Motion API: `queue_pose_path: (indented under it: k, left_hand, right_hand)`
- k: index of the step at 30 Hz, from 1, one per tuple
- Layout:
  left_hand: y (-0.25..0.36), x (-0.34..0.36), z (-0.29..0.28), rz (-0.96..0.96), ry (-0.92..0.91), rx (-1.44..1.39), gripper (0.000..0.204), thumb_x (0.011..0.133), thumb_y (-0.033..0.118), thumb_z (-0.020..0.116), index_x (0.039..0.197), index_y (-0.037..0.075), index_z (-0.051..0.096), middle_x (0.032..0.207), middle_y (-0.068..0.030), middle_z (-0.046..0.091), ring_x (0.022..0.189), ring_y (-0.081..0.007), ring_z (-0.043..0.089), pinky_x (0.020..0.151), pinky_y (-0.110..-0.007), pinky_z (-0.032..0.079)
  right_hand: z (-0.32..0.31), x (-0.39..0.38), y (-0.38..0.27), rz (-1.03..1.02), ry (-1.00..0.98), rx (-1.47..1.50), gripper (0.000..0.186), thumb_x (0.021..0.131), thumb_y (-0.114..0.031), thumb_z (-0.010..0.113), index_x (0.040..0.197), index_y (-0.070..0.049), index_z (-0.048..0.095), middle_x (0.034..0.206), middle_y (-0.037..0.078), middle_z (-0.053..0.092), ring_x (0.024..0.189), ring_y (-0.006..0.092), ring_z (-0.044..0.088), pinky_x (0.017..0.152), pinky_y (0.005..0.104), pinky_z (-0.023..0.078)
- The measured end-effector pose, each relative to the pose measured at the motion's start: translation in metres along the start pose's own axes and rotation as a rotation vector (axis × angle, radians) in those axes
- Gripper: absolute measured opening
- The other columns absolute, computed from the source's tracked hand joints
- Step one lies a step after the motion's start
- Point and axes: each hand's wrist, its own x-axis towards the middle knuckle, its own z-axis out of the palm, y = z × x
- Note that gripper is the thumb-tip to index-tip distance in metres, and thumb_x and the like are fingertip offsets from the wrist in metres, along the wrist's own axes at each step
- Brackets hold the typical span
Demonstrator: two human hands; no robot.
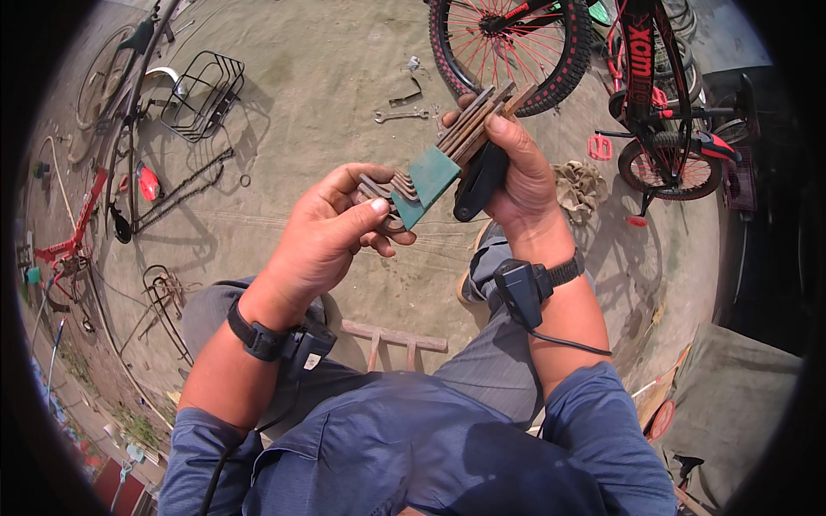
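A set of rusty hex keys (465, 131) sits in a green holder (430, 182), tilted up to the right in front of me. My left hand (325, 213) is closed on the short bent ends of the keys, thumb and fingers pinching there. My right hand (527, 176) grips the long straight ends, with its thumb laid over them. Against the right palm, below the keys, lies a long black object (482, 182) with a rounded end; its kind I cannot make out. Some of the right fingers are hidden behind the keys.
Ahead stands a black bicycle wheel (508, 43) with red spokes; a bike frame (638, 77) is at right. A spanner (401, 115) lies on the ground beyond my hands. At left are a wire basket (203, 96), a chain (185, 191) and a red-black part (148, 182).
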Motion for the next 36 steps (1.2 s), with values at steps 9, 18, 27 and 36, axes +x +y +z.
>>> queue_pose_path:
  k: [9, 18, 27, 36]
  left_hand:
    - [-0.004, 0.001, 0.009, 0.084, 0.095, 0.222, 0.046, 0.09, 0.016, 0.075, 0.124, -0.001, 0.049, 0.098, -0.0094, 0.066, 0.085, -0.0157, 0.07, 0.064, -0.025, 0.054]
    - [-0.004, 0.002, 0.005, 0.041, 0.042, 0.202, 0.035, 0.09, 0.014, 0.073, 0.117, 0.0, 0.055, 0.098, -0.0076, 0.068, 0.081, -0.0128, 0.067, 0.062, -0.022, 0.051]
    - [-0.007, 0.003, 0.004, 0.05, 0.038, 0.227, 0.033, 0.09, 0.016, 0.073, 0.114, 0.001, 0.056, 0.097, -0.0067, 0.069, 0.082, -0.0112, 0.069, 0.062, -0.023, 0.051]
    - [-0.01, 0.005, 0.002, -0.026, 0.058, 0.191, 0.026, 0.093, 0.018, 0.07, 0.108, 0.0, 0.059, 0.096, -0.0071, 0.068, 0.083, -0.0128, 0.068, 0.064, -0.025, 0.05]
  right_hand:
    - [0.001, 0.003, 0.01, 0.061, 0.163, 0.039, 0.026, 0.095, -0.024, 0.065, 0.111, -0.003, 0.062, 0.101, 0.012, 0.069, 0.087, 0.0186, 0.068, 0.079, 0.0345, 0.056]
    - [-0.007, 0.006, 0.02, 0.139, 0.246, 0.153, 0.027, 0.096, -0.026, 0.062, 0.109, -0.003, 0.063, 0.099, 0.013, 0.069, 0.089, 0.0213, 0.068, 0.082, 0.0367, 0.057]
    - [-0.01, 0.007, 0.023, 0.134, 0.229, 0.146, 0.028, 0.096, -0.025, 0.061, 0.111, -0.002, 0.063, 0.1, 0.014, 0.07, 0.09, 0.0216, 0.07, 0.081, 0.0363, 0.059]
    - [-0.002, 0.002, 0.022, 0.088, 0.205, 0.027, 0.031, 0.096, -0.024, 0.063, 0.116, -0.001, 0.061, 0.101, 0.013, 0.07, 0.087, 0.0192, 0.069, 0.078, 0.0338, 0.058]
